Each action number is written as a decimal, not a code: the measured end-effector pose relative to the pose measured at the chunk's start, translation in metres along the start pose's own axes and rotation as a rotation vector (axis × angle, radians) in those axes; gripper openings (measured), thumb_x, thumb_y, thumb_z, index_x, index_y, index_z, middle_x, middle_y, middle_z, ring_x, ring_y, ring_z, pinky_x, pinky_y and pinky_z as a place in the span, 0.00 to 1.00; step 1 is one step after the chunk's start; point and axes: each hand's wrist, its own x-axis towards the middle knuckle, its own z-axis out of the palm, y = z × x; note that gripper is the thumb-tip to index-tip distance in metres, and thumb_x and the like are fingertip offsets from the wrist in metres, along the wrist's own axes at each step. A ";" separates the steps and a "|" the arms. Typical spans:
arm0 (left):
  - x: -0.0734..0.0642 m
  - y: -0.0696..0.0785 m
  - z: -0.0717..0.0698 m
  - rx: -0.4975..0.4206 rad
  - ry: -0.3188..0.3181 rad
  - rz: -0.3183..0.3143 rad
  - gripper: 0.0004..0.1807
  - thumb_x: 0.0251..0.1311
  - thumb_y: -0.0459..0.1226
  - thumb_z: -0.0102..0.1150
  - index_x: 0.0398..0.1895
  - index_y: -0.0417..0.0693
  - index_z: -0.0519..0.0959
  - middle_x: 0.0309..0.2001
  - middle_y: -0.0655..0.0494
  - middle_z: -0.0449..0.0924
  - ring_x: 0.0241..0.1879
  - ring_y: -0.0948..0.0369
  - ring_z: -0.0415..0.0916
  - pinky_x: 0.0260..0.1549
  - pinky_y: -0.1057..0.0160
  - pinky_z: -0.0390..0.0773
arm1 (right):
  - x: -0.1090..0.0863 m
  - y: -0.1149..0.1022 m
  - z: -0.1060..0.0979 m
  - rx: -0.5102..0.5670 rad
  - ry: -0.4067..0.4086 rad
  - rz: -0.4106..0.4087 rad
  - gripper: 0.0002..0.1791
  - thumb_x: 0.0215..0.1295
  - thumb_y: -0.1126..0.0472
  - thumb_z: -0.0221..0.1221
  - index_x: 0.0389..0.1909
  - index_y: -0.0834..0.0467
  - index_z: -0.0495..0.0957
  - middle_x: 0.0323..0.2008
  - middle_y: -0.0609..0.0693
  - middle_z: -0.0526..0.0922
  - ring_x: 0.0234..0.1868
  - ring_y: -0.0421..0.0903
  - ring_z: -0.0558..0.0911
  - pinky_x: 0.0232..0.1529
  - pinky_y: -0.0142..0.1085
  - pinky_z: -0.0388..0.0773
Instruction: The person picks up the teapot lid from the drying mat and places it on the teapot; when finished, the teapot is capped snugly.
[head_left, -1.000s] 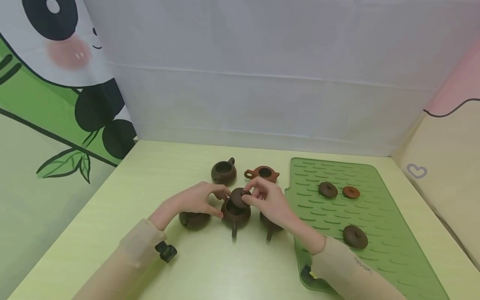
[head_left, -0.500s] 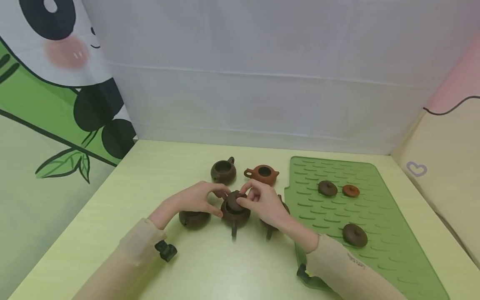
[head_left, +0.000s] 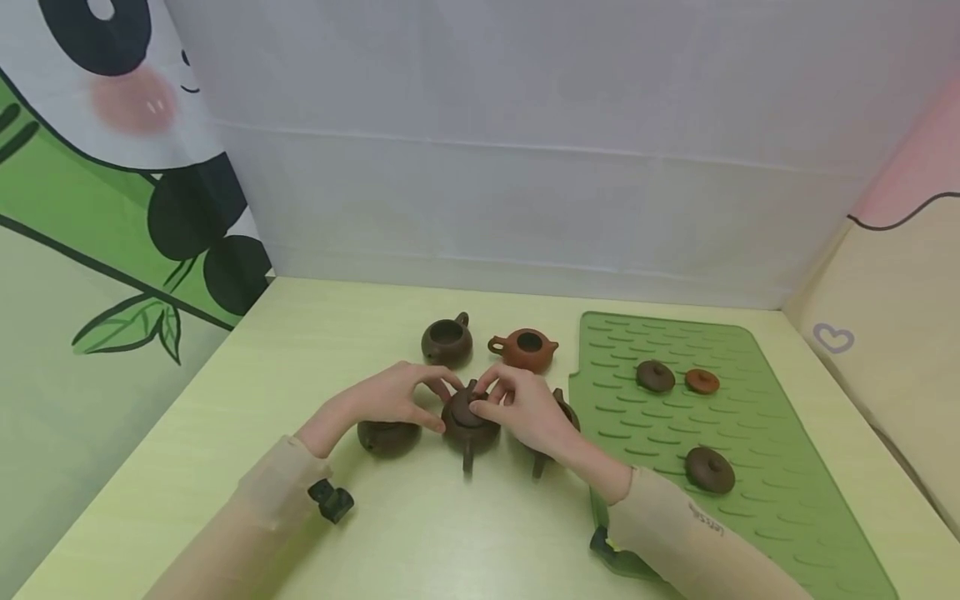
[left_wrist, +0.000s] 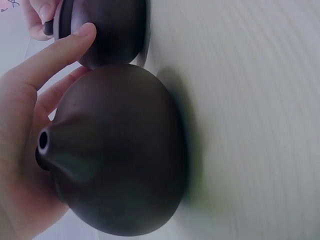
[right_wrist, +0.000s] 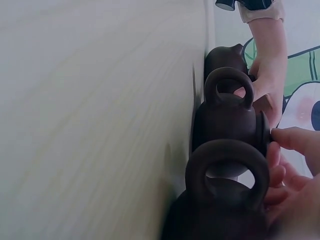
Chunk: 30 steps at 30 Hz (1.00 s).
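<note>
A dark brown teapot (head_left: 471,435) stands in the middle of the front row, its handle towards me. My left hand (head_left: 390,396) curves over the left teapot (head_left: 388,442) and holds the middle pot's left side with thumb and fingers. My right hand (head_left: 525,408) pinches the knob of a dark lid (head_left: 467,410), which sits over the middle pot's mouth. In the right wrist view the lid (right_wrist: 262,132) lies close against the rim; whether it is fully seated I cannot tell. Partly under my right hand stands another dark teapot (head_left: 566,412), without a visible lid.
Behind stand a lidless dark teapot (head_left: 447,342) and a small reddish-brown teapot (head_left: 528,350). On the right, a green mat (head_left: 630,500) bears two dark lids (head_left: 656,377) (head_left: 709,471) and a reddish lid (head_left: 702,382). A cloth wall (head_left: 525,217) closes off the back.
The lid has come down and slightly left onto the middle teapot, going from tilted to nearly level. My right hand moved with it; my left hand stayed in place.
</note>
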 end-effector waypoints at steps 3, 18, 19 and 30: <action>-0.001 0.001 0.000 -0.004 0.000 0.001 0.28 0.52 0.44 0.73 0.58 0.62 0.76 0.43 0.66 0.86 0.53 0.62 0.81 0.59 0.48 0.74 | 0.000 0.000 0.001 -0.024 -0.011 -0.007 0.06 0.59 0.56 0.68 0.35 0.46 0.81 0.25 0.43 0.82 0.24 0.41 0.74 0.26 0.31 0.68; -0.003 0.000 0.000 -0.007 0.012 -0.004 0.28 0.52 0.46 0.73 0.57 0.64 0.76 0.43 0.67 0.86 0.54 0.61 0.80 0.58 0.48 0.74 | -0.002 -0.009 -0.002 -0.147 -0.083 -0.078 0.07 0.64 0.58 0.65 0.40 0.49 0.76 0.26 0.44 0.81 0.21 0.38 0.73 0.23 0.28 0.68; -0.003 0.000 0.000 -0.005 0.014 -0.003 0.28 0.52 0.46 0.73 0.57 0.64 0.76 0.43 0.67 0.86 0.54 0.61 0.80 0.58 0.48 0.74 | -0.002 -0.009 -0.002 -0.147 -0.084 -0.079 0.07 0.64 0.58 0.65 0.40 0.49 0.76 0.26 0.45 0.81 0.21 0.38 0.73 0.24 0.28 0.68; -0.003 -0.002 0.002 0.012 0.015 0.005 0.28 0.52 0.47 0.73 0.58 0.64 0.76 0.42 0.69 0.85 0.53 0.62 0.79 0.57 0.49 0.74 | 0.000 -0.009 -0.011 -0.130 -0.130 -0.086 0.09 0.62 0.60 0.66 0.42 0.51 0.79 0.27 0.46 0.81 0.22 0.40 0.74 0.24 0.29 0.68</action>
